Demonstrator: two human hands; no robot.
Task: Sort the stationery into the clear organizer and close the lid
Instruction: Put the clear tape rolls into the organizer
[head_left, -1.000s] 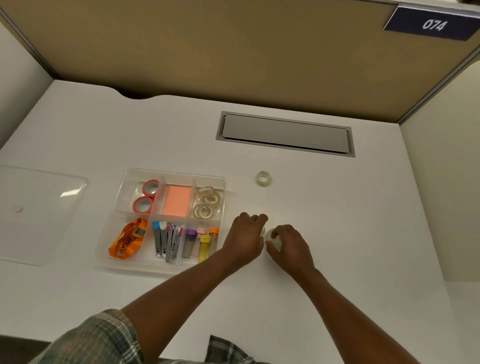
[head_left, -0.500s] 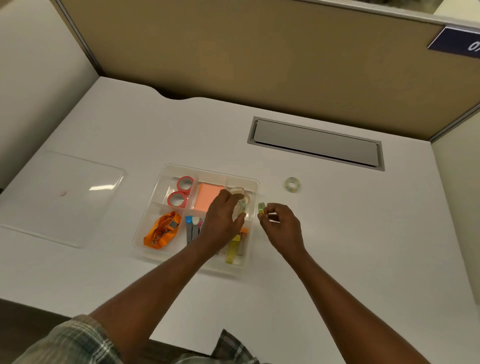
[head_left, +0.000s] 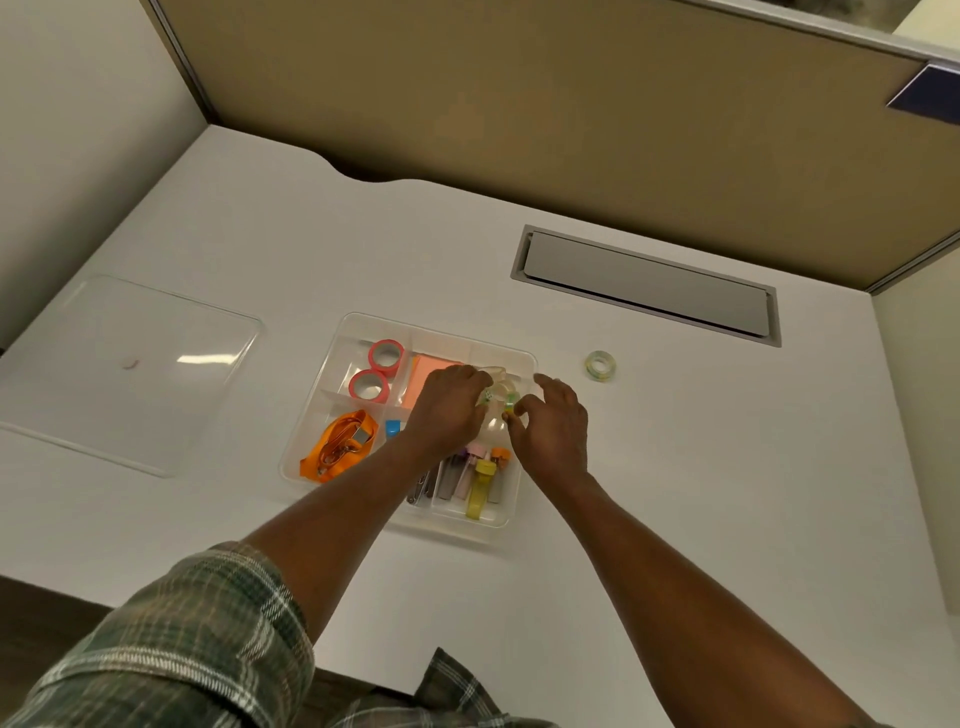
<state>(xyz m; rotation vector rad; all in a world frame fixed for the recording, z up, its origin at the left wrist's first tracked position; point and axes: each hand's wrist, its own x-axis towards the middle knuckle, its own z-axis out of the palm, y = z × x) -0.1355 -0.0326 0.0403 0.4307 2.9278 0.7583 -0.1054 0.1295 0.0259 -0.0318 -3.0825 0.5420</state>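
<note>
The clear organizer (head_left: 441, 325) sits mid-table with its compartments filled. Both hands hover over its back right compartment, where clear tape rolls (head_left: 500, 375) lie. My left hand (head_left: 449, 413) pinches a small greenish tape roll (head_left: 488, 398) at its fingertips. My right hand (head_left: 555, 428) pinches a second small green tape roll (head_left: 512, 400) between thumb and finger, close beside the first. One more clear tape roll (head_left: 600, 364) lies loose on the table to the right of the organizer. The clear lid (head_left: 130, 364) lies flat at the far left.
Inside the organizer are two red tape rolls (head_left: 385, 356), orange sticky notes (head_left: 427, 375), an orange lanyard (head_left: 343, 447) and a yellow highlighter (head_left: 480, 488) among several pens. A grey cable slot (head_left: 644, 286) is set in the table behind. Partition walls close the back and sides.
Both hands came from the table right of the organizer, each with a small roll, to its back right compartment. The head camera shifted left.
</note>
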